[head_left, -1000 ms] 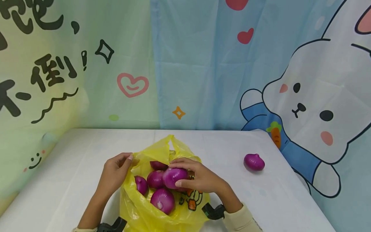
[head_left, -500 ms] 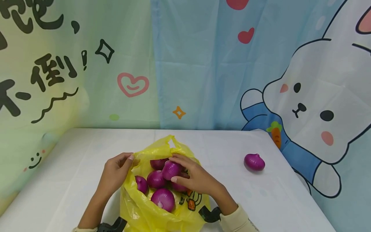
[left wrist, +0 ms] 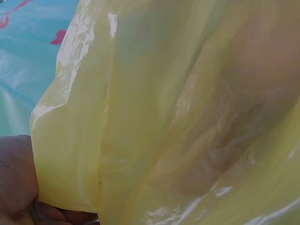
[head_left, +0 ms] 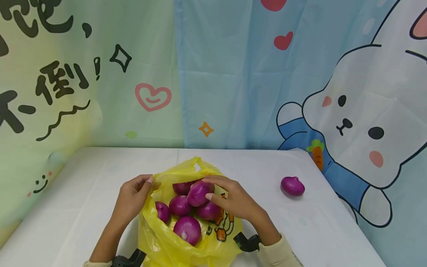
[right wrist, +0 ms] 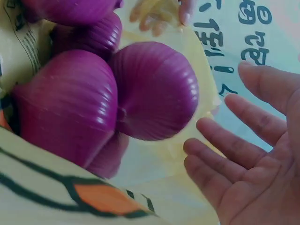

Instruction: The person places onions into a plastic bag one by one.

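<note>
A yellow plastic bag (head_left: 160, 246) with a printed figure lies with its mouth spread, several purple onions (head_left: 187, 230) inside. My left hand (head_left: 131, 200) pinches the bag's left rim between thumb and fingers; its wrist view is mostly filled by the yellow plastic (left wrist: 136, 117). Over the bag's right side is my right hand (head_left: 238, 198), beside the topmost onion (head_left: 197, 193). The right wrist view shows that hand (right wrist: 258, 164) with fingers spread and relaxed, apart from the onions (right wrist: 157, 91) and holding nothing.
One more purple onion (head_left: 292, 186) sits outside the bag on the right part of the white table (head_left: 320, 230). Behind the table hangs a printed curtain (head_left: 220, 74) with a rabbit and hearts.
My right hand has let go of the onion it gripped and drawn a little to the right. That onion now rests on the others in the bag. The left hand stays put.
</note>
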Tool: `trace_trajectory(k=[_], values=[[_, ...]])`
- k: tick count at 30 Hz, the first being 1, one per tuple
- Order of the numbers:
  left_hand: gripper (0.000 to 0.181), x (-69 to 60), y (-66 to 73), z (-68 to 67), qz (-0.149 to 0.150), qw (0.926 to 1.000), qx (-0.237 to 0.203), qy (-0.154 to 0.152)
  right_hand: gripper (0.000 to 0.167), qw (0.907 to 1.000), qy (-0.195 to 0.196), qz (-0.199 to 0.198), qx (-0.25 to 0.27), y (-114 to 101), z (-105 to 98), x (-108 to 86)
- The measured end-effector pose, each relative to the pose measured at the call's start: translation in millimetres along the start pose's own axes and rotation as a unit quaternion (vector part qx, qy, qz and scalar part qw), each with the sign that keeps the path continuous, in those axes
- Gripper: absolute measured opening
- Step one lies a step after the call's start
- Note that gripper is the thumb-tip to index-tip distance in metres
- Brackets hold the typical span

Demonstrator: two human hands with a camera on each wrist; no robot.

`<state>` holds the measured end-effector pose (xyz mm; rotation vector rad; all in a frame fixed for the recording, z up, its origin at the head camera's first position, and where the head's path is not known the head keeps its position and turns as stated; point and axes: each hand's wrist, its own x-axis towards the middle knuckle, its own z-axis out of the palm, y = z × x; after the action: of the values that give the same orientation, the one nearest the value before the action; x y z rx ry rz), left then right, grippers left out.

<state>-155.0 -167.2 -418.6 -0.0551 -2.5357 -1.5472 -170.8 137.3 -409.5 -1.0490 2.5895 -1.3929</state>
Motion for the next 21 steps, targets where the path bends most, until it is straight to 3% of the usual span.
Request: trace_trajectory(k=[9, 15, 19, 21], values=[[0.037, 0.2, -0.2, -0.5, 0.002, 1.0000, -0.002, -0.002, 0.036, 0.9952, 0.077, -0.046, 0.040, 5, -15, -4.1], [0.038, 0.5, 0.4, -0.9, 0.000, 1.0000, -0.001, -0.002, 0.031, 0.9892, 0.138, -0.014, 0.046, -2, -34, -9.8], [0.039, 0.5, 0.0, -1.1, 0.004, 1.0000, 0.000, -0.001, 0.028, 0.9871, 0.157, 0.003, 0.029, -18, -47, -13.5], [0.039, 0.8, -0.3, -1.3, 0.006, 1.0000, 0.003, -0.001, 0.028, 0.9858, 0.166, 0.004, 0.027, -11, -50, -14.7]])
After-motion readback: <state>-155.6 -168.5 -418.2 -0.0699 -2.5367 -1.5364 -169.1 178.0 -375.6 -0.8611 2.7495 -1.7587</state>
